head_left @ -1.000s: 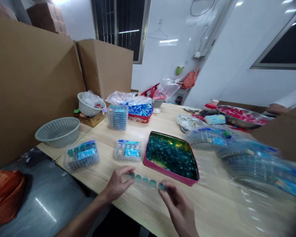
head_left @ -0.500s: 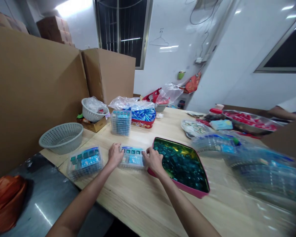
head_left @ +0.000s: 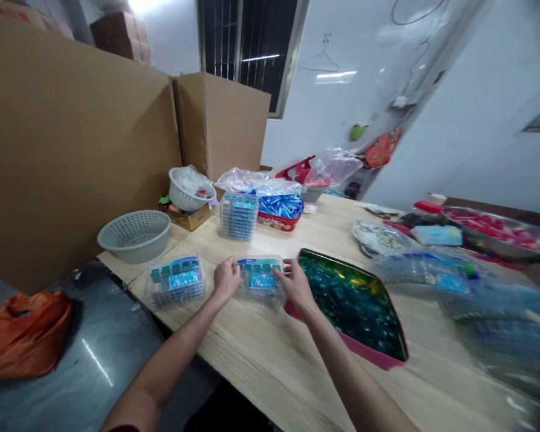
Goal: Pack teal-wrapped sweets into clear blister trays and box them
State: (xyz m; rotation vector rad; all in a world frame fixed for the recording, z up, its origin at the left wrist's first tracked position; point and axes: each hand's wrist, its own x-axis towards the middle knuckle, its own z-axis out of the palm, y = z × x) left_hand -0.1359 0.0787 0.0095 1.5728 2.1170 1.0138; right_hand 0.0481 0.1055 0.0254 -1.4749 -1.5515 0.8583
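Left to right on the table (head_left: 247, 354) lie 1 grey basket (head_left: 134, 237), 1 white basket (head_left: 189, 192), 3 clear boxes, 1 pink tray (head_left: 369, 353) of teal pieces, 1 blurred plastic bag (head_left: 490, 312) and 1 steel bowl (head_left: 513, 249) of red pieces. The left box (head_left: 175, 282) sits just beside the left hand (head_left: 227, 279), the back box (head_left: 238, 216) stands beyond both hands, and the middle box (head_left: 258, 281) lies between them, just short of the tray. The left hand curls against that box's left edge while the half-open right hand (head_left: 296, 285) touches its right edge, though how firmly either holds it cannot be told.
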